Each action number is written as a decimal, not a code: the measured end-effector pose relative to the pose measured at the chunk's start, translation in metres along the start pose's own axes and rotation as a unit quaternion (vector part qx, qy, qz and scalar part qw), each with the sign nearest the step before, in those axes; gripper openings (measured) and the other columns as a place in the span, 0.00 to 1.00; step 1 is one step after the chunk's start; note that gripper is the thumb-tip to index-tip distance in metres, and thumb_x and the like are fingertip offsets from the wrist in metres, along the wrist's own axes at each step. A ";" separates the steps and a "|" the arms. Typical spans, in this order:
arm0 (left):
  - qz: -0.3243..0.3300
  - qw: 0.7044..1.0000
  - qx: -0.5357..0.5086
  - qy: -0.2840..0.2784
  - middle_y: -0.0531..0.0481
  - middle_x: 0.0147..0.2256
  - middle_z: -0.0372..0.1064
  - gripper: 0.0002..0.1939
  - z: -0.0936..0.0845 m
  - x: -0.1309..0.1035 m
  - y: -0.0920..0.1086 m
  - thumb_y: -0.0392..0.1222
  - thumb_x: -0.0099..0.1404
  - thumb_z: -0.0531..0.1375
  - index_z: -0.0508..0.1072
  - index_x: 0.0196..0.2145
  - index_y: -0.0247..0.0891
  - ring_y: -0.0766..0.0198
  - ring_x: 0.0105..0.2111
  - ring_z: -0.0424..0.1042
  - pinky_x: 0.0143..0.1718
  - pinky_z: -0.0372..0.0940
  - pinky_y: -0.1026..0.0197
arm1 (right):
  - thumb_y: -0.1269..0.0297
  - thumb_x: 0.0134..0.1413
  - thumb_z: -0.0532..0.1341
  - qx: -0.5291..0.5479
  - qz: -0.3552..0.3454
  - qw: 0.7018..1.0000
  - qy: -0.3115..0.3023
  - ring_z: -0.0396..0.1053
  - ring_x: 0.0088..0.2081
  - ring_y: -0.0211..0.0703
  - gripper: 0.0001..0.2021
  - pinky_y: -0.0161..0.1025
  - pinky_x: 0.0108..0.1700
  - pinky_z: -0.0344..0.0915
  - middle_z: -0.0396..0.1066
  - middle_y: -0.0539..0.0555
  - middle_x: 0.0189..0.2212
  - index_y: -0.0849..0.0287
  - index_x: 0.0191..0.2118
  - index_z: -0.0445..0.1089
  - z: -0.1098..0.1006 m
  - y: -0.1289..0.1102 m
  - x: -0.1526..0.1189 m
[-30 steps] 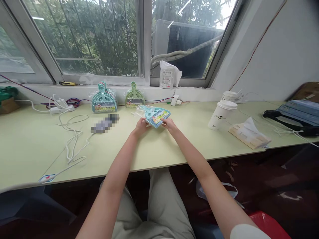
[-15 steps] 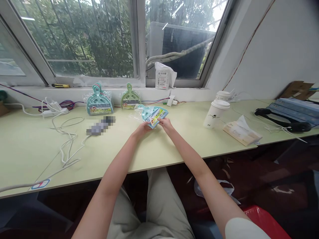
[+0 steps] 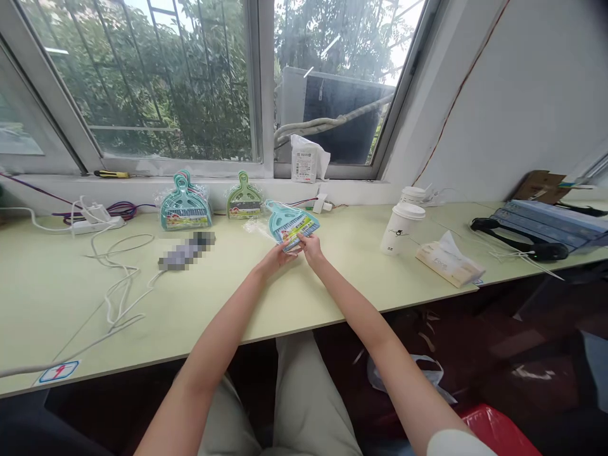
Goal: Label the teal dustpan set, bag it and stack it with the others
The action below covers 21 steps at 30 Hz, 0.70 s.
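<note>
Blue dustpan pack (image 3: 291, 224) now tipped up vs 1 s ago, label facing viewer; L hand (image 3: 274, 258) & R hand (image 3: 311, 246) both grip lower edge above desk (image 3: 332, 278). Pack under inspection.

Pale green worktop (image 3: 332, 297) below wide window (image 3: 156, 82) at 12 o'clock, daylight, trees outside; white wall (image 3: 522, 95) at 2 o'clock.
</note>
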<state>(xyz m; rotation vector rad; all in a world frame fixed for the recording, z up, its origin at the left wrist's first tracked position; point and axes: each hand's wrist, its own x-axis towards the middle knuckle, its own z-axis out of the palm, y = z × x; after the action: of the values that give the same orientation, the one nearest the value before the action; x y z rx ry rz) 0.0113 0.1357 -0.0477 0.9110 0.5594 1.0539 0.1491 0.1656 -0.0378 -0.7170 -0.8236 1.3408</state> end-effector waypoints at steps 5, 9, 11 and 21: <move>0.115 0.987 -0.036 0.105 0.48 0.49 0.73 0.21 0.006 0.004 0.000 0.49 0.62 0.62 0.69 0.52 0.43 0.62 0.45 0.74 0.47 0.67 0.59 | 0.75 0.48 0.66 0.012 -0.023 0.999 -0.020 0.76 0.44 0.44 0.08 0.42 0.52 0.73 0.77 0.54 0.38 0.61 0.36 0.69 0.000 0.001 0.002; 0.169 0.971 -0.064 0.156 0.48 0.45 0.75 0.16 -0.002 0.006 0.009 0.44 0.61 0.62 0.71 0.47 0.39 0.59 0.47 0.73 0.49 0.67 0.60 | 0.76 0.48 0.66 -0.005 0.018 0.999 -0.049 0.76 0.44 0.44 0.08 0.42 0.51 0.74 0.77 0.54 0.37 0.61 0.35 0.71 0.001 0.006 0.006; 0.153 0.970 -0.071 0.173 0.47 0.42 0.76 0.16 -0.006 0.005 0.013 0.43 0.61 0.61 0.71 0.46 0.37 0.58 0.46 0.74 0.48 0.68 0.59 | 0.77 0.48 0.66 -0.011 0.039 0.998 -0.054 0.76 0.42 0.44 0.07 0.42 0.51 0.74 0.78 0.54 0.37 0.62 0.34 0.71 0.000 0.005 0.008; 0.187 0.964 -0.080 0.173 0.49 0.43 0.75 0.18 -0.009 -0.001 0.024 0.39 0.62 0.59 0.70 0.50 0.39 0.64 0.40 0.74 0.42 0.68 0.63 | 0.78 0.48 0.66 -0.041 0.049 0.995 -0.077 0.76 0.42 0.43 0.07 0.43 0.52 0.73 0.78 0.54 0.37 0.63 0.34 0.73 -0.013 -0.011 0.017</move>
<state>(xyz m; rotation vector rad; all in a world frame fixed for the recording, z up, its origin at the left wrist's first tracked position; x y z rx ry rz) -0.0080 0.1425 -0.0324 0.7064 0.5907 1.5977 0.1673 0.1819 -0.0338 -0.7317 -0.9817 1.4709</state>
